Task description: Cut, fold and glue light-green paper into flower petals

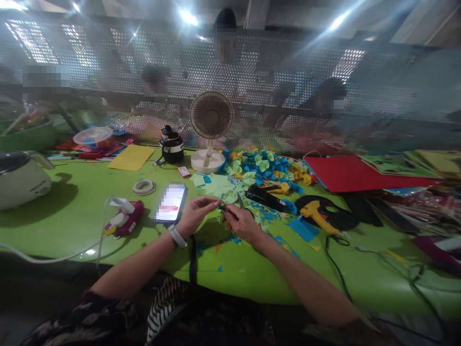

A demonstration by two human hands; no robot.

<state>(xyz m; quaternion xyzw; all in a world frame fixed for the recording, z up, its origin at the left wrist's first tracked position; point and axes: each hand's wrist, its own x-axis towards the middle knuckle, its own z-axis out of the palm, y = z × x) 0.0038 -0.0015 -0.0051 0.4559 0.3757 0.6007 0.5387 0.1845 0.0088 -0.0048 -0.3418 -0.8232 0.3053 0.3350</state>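
My left hand (196,214) and my right hand (240,222) meet over the green table (72,216), fingertips almost touching. The left pinches a small pale green paper piece (216,203). The right is closed round a thin dark tool (230,210), perhaps scissors, its tip at the paper. A white band sits on my left wrist. A phone (171,203) with a lit screen lies just left of my left hand. Blue and green paper scraps lie scattered under and around both hands.
A small fan (211,129) stands behind, beside a pile of folded blue, green and yellow paper shapes (262,166). A yellow glue gun (317,214), a tape roll (143,186), a pink device with cable (124,218), red card (349,174) and a white pot (21,178) surround them. People sit behind a perforated screen.
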